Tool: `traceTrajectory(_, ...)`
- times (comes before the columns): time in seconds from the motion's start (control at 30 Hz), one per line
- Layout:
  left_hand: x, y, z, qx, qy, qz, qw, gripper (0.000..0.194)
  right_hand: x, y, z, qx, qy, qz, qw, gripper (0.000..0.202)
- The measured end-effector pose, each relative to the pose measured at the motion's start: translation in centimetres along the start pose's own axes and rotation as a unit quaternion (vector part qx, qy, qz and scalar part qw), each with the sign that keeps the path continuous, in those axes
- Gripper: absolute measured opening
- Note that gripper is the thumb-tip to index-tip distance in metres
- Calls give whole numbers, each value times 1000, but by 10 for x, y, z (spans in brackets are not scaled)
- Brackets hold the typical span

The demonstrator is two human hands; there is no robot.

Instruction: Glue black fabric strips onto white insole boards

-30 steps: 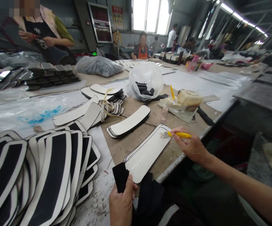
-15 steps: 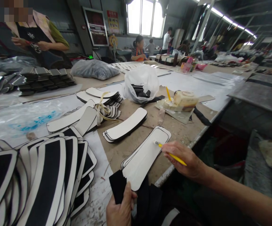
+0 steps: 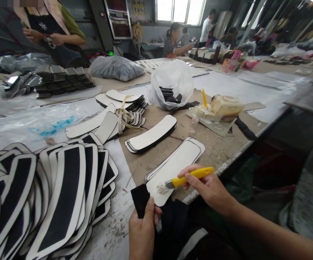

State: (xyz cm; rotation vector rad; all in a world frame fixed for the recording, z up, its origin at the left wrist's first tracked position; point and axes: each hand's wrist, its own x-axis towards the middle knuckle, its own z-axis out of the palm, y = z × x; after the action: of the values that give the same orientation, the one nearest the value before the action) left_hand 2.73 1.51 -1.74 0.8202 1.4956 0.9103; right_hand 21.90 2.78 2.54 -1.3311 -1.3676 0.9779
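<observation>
My right hand [image 3: 204,184] grips a yellow-handled brush [image 3: 191,176]. Its pale bristles rest on the lower part of the top white curved piece [image 3: 176,162], which lies on a small stack at the table's edge. My left hand [image 3: 145,224] pinches a black strip [image 3: 140,198] with the thumb at the near end of that white piece. Further back on the brown paper sits a second stack of white curved pieces [image 3: 153,133].
Many black-and-white curved pieces [image 3: 64,195] fan out at the left. Behind are a tied bundle [image 3: 91,122], a white plastic bag [image 3: 171,85] and a stained glue container [image 3: 224,106] with a yellow stick. A person [image 3: 53,36] stands across the table.
The brush has moved down and left along the white piece, toward my left hand, and now lies broadside to view. The whole view has shifted slightly.
</observation>
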Motion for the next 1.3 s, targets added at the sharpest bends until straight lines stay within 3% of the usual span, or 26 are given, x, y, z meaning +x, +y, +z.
traceTrajectory(0.13, -1, 0, 2, -8, 9, 8, 1000, 40, 15, 10, -29, -132, 101, -32, 986, 21)
traceTrajectory(0.2, -1, 1, 3, -7, 11, 12, 1000, 40, 14, 5, -33, -169, 123, -46, 977, 20)
traceTrajectory(0.37, -1, 3, 3, -2, 18, 15, 1000, 40, 2, -9, -12, -68, 30, -20, 997, 21)
traceTrajectory(0.43, -1, 3, 4, 4, 20, 14, 1000, 40, 3, -5, -11, -86, 15, -26, 996, 20)
traceTrajectory(0.6, -3, 3, 5, 10, 25, 6, 1000, 43, 19, 5, -44, -242, 72, -131, 959, 14)
traceTrajectory(0.73, -3, 4, 5, 5, 28, 0, 1000, 44, 23, 3, -56, -344, -20, -242, 907, 18)
traceTrajectory(0.87, -3, 3, 5, 12, 26, 13, 999, 44, 10, -1, -36, -358, -159, -284, 875, 22)
traceTrajectory(1.0, -1, 1, 4, 17, 23, 21, 999, 43, -8, -17, -18, -215, -256, -260, 906, 21)
traceTrajectory(1.07, 0, 0, 4, 4, 22, 18, 1000, 43, -11, -25, -19, -144, -262, -233, 925, 22)
traceTrajectory(1.2, 1, 0, 1, -46, 30, 16, 998, 42, -7, -35, -32, -97, -148, -197, 964, 18)
traceTrajectory(1.3, -5, 3, -9, -107, 45, 4, 993, 34, -4, -41, -36, -112, -71, -170, 977, 16)
